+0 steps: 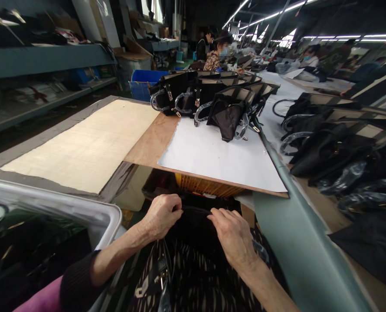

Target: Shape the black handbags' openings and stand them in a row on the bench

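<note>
A black handbag (193, 229) rests on my lap, its upper edge pulled up between my two hands. My left hand (165, 212) pinches that edge on the left, fingers closed. On the right my right hand (230, 232) grips the same edge with thumb and bent fingers. A metal clasp on a strap (160, 277) hangs at the bag's left side, below my left wrist. Dark cloth with pale streaks (199, 277) covers my lap beneath it. Much of the bag is lost in shadow.
Ahead stands a table with a white sheet (212, 151) and a cream board (82, 143). Black handbags (225, 108) with plastic-wrapped handles line its back; more bags (336, 138) lie at right. A white bin (108, 212) with black items is left. A yellow crate (206, 185) sits underneath. People work beyond.
</note>
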{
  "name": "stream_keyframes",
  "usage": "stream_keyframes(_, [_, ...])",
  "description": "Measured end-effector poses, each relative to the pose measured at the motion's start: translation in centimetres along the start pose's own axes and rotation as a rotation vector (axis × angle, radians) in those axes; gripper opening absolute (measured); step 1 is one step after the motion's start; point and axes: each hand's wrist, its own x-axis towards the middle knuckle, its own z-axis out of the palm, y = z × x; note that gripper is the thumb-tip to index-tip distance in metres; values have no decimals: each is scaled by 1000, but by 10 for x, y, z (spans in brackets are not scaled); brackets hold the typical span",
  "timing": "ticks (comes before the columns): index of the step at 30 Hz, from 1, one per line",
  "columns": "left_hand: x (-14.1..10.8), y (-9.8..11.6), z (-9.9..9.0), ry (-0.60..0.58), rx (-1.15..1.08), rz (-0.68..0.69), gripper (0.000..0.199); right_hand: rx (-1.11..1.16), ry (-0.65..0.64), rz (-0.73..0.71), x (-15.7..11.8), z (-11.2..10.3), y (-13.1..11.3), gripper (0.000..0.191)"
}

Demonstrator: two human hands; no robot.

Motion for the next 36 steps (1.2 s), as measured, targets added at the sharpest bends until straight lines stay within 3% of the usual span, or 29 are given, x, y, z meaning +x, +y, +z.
stream_keyframes(10, [0,-3,1,25,-7,10,9,-6,11,-36,5,5,1,26])
stream_keyframes(15, [-4,-4,3,27,-119,169,14,-45,-42,-85,3,5,0,9])
stream_keyframes(19, [-5,-4,2,-2,-155,236,15,-91,-82,-89,2,8,1,19])
stream_keyframes(28, [1,-7,7,30,-25,125,10,-97,-38,-120,7,8,-4,4])
stream_keyframes(36, [2,-7,9,54,12,63,9,-26,4,-124,13,14,0,20])
